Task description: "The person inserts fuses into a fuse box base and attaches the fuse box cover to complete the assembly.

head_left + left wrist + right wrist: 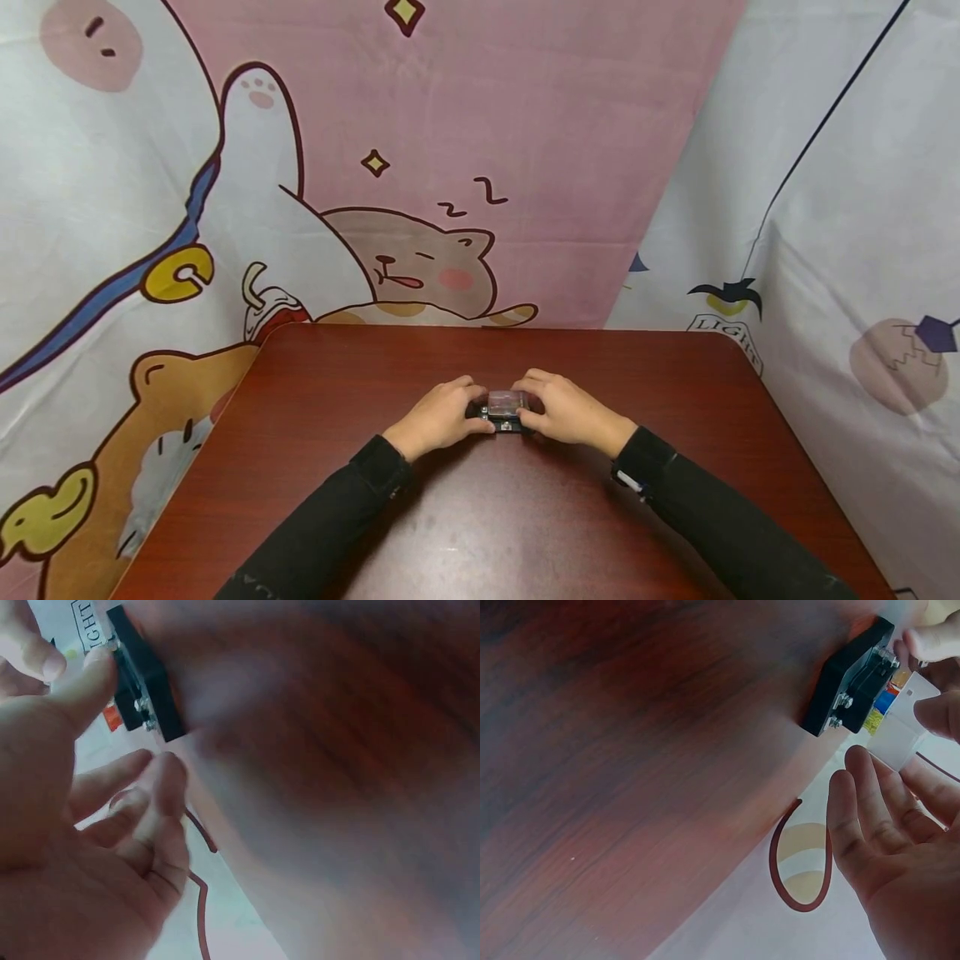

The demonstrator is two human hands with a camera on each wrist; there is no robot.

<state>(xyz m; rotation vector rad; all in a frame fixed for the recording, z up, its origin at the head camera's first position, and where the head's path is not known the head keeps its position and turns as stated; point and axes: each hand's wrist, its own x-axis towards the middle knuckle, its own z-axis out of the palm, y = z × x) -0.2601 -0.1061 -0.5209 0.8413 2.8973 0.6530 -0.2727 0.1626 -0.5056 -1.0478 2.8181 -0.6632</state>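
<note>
A small black device base with shiny metal screws stands near the middle of the table. Above its black body sits a clear plastic cover, which looks whitish in the right wrist view. My left hand grips the left end of the base, thumb on the near side by a screw, fingers toward the far side. With thumb and fingers my right hand pinches the cover. In the right wrist view the cover is tilted beside the black body. Both hands hide parts of the device in the head view.
The reddish-brown wooden table has rounded far corners. Behind it and along its sides hangs a cartoon-printed cloth in pink and white. Black sleeves cover both forearms, which reach in from the table's near side.
</note>
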